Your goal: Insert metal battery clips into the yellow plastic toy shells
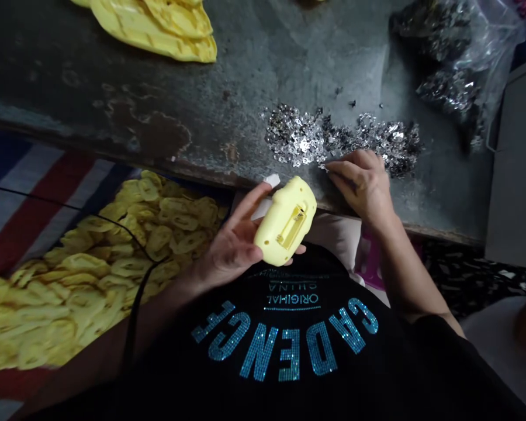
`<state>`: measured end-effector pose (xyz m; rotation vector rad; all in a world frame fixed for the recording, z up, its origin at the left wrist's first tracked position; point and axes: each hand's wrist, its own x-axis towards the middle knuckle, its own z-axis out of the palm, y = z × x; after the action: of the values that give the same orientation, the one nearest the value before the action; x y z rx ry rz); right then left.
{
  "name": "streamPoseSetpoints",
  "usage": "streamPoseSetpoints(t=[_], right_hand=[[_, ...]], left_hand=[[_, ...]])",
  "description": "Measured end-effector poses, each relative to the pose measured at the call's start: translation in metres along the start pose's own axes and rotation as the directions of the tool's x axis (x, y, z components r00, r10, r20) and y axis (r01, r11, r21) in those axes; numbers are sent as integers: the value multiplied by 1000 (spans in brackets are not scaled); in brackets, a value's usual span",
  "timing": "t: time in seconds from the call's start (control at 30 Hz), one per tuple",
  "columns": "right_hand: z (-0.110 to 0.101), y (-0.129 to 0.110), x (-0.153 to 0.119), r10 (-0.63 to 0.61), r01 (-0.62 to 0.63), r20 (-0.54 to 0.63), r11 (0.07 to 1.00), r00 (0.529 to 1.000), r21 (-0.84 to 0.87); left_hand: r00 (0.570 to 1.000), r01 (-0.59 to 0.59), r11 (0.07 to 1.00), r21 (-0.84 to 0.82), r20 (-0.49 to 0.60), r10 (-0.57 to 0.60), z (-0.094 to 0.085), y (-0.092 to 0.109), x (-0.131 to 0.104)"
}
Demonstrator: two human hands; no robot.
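My left hand [241, 240] grips a yellow plastic housing [284, 225], held in front of my chest. Its face toward me has an oblong battery compartment [294, 227] with metal contacts at the ends, and small screw holes around it. A white wrap [272, 180] covers the tip of one left finger. At the near edge of the bench my right hand [366, 184] has its thumb and fingertips pinched together on a small shiny metal piece [323, 167]. That hand touches the front of a heap of small metal contact plates [296, 137].
Larger yellow plastic shells [158, 29] lie at the bench's far left. A clear plastic bag [486, 35] of metal parts stands at the right. Many yellow housings [83, 280] fill a striped sheet [35, 216] below left, crossed by a black cable [140, 286].
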<state>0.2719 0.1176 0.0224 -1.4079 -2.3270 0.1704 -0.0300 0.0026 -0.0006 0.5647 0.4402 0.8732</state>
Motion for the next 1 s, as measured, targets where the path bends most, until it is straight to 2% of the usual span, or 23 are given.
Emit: streamPoseSetpoints(t=[0.1, 0.23, 0.33, 0.4, 0.5, 0.6, 0.7, 0.77, 0.83, 0.9, 1.0], right_hand=[[7, 3, 2, -74, 76, 31, 994, 997, -74], [3, 3, -25, -156, 154, -48, 987, 987, -43], [-1, 2, -46, -125, 127, -111, 992, 986, 5], [-3, 2, -51, -67, 73, -110, 996, 992, 53], [-3, 3, -48, -34, 41, -74, 995, 997, 94], [0, 4, -38, -84, 87, -50, 995, 995, 57], [0, 0, -31, -113, 114, -18, 993, 993, 33], [-7, -9, -28, -101, 103, -22, 987, 995, 120], [-19, -22, -27, -56, 58, -15, 953, 998, 297], [-34, -35, -26, -19, -7, 50, 881, 999, 473], [-51, -49, -22, -13, -117, 199, 769, 980, 628]], left_hand=[[999, -37, 999, 24, -25, 38, -4, -1, -3], [997, -82, 997, 4, -6, 82, -3, -7, -1], [996, -85, 996, 23, -10, 85, -3, -9, 1], [996, -72, 996, 61, -39, 74, -3, -10, 1], [995, -49, 991, 125, -81, 59, -1, -9, 2], [993, -38, 985, 169, -104, 56, 1, -9, 3], [995, -44, 983, 179, -83, 60, 3, -10, 3], [996, -33, 985, 167, -72, 46, 5, -12, 3], [998, -9, 991, 132, -62, 17, 7, -13, 4], [998, 25, 995, 95, -54, -20, 11, -13, 5], [997, 69, 996, 62, -31, -67, 17, -14, 7]])
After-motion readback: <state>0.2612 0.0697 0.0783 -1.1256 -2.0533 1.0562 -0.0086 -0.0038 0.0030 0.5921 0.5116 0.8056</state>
